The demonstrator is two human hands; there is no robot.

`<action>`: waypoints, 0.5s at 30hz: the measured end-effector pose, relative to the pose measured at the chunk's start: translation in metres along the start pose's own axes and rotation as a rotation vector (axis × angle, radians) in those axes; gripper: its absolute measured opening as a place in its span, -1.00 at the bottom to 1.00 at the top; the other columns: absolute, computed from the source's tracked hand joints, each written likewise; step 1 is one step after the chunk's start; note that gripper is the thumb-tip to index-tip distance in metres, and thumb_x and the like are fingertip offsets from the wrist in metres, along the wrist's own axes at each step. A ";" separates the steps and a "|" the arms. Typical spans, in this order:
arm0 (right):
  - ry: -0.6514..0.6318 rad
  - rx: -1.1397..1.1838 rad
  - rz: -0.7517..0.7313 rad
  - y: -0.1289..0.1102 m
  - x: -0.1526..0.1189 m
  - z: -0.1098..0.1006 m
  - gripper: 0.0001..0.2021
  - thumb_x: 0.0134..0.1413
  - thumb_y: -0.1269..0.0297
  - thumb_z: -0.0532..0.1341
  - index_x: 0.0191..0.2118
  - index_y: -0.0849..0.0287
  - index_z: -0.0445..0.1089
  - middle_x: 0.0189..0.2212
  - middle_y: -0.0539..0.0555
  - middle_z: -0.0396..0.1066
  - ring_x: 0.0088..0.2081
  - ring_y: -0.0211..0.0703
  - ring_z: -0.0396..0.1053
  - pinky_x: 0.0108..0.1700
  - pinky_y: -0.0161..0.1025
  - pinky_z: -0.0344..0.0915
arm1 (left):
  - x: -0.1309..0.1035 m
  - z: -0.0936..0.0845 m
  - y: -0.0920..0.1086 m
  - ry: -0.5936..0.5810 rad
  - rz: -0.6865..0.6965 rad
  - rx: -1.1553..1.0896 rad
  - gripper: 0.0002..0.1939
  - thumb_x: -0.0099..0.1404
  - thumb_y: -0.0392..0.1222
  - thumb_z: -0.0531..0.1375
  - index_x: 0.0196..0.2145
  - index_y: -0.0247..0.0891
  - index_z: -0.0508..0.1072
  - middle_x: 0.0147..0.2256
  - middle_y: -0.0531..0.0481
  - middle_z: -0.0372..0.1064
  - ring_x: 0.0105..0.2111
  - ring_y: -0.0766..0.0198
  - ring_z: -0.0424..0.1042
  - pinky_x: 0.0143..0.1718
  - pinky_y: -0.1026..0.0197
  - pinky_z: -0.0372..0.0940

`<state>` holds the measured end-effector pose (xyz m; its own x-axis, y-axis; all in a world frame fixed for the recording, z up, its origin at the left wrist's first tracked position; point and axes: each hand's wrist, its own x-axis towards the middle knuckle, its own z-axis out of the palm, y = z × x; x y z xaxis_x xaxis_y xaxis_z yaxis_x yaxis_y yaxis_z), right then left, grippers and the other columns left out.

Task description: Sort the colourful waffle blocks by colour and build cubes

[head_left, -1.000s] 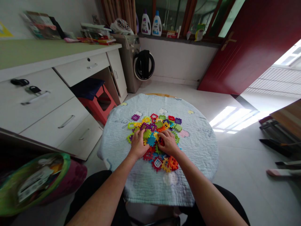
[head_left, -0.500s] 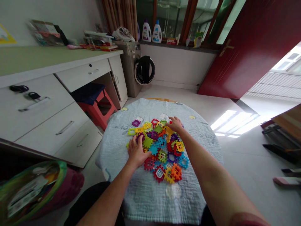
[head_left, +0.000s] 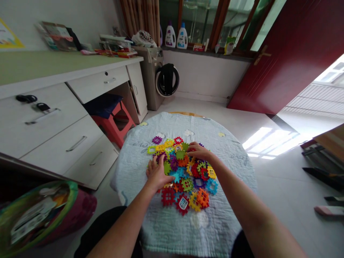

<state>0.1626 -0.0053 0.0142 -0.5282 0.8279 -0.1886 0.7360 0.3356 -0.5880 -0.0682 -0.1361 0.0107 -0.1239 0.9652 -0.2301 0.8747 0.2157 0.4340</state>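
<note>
Colourful plastic window-shaped building pieces lie heaped on a round table with a pale blue cloth (head_left: 134, 186). My left hand (head_left: 157, 173) rests on the left side of the heap, fingers spread, near a light blue piece (head_left: 176, 176) and a green piece (head_left: 167, 167). At the upper right of the heap is my right hand (head_left: 198, 150), its fingers bent over the pieces beside a green one (head_left: 180, 154); what lies under its fingertips is hidden. Toward me lie a dark red piece (head_left: 168, 196), a red one with a white window (head_left: 183, 204) and an orange one (head_left: 202, 197).
A bin (head_left: 86, 206) stands on the floor at the lower left, beside white drawers (head_left: 56, 141). A red stool (head_left: 114, 123) is behind the table's left edge. Farther back are a washing machine (head_left: 152, 79) and a red door (head_left: 279, 61).
My right hand has moved slightly left and nearer to me over the heap. Some pieces beneath both hands have shifted, and the dark red piece now lies nearer to me.
</note>
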 end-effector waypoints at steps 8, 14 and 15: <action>0.092 -0.059 0.168 -0.030 0.041 -0.016 -0.60 0.08 0.02 0.09 -0.42 0.26 0.48 -0.55 -0.01 0.35 -0.47 -0.28 0.26 -0.41 -0.35 0.12 | 0.000 -0.002 -0.001 -0.014 0.057 -0.012 0.12 -0.17 0.06 0.35 0.29 -0.12 -0.07 0.30 -0.29 -0.20 0.28 -0.28 -0.19 0.17 -0.23 -0.06; 0.223 -0.161 0.255 -0.049 0.092 0.021 -0.42 0.02 0.04 0.18 0.13 0.24 0.28 0.07 0.25 0.30 0.01 -0.05 0.30 -0.08 -0.26 0.21 | 0.003 -0.006 -0.005 0.010 0.042 -0.029 0.08 -0.14 0.08 0.34 0.28 -0.12 -0.04 0.30 -0.29 -0.19 0.28 -0.29 -0.18 0.17 -0.21 -0.04; 0.192 -0.163 0.237 -0.051 0.093 0.025 -0.39 -0.02 0.03 0.21 0.16 0.20 0.26 0.10 0.23 0.28 0.04 -0.03 0.28 -0.06 -0.25 0.21 | 0.004 -0.006 -0.006 0.005 0.040 -0.035 0.09 -0.14 0.08 0.34 0.28 -0.13 -0.05 0.30 -0.29 -0.20 0.28 -0.29 -0.18 0.17 -0.21 -0.04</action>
<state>0.0650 0.0433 0.0066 -0.2567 0.9556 -0.1444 0.8948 0.1785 -0.4092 -0.0769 -0.1332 0.0124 -0.0919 0.9739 -0.2075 0.8621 0.1821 0.4729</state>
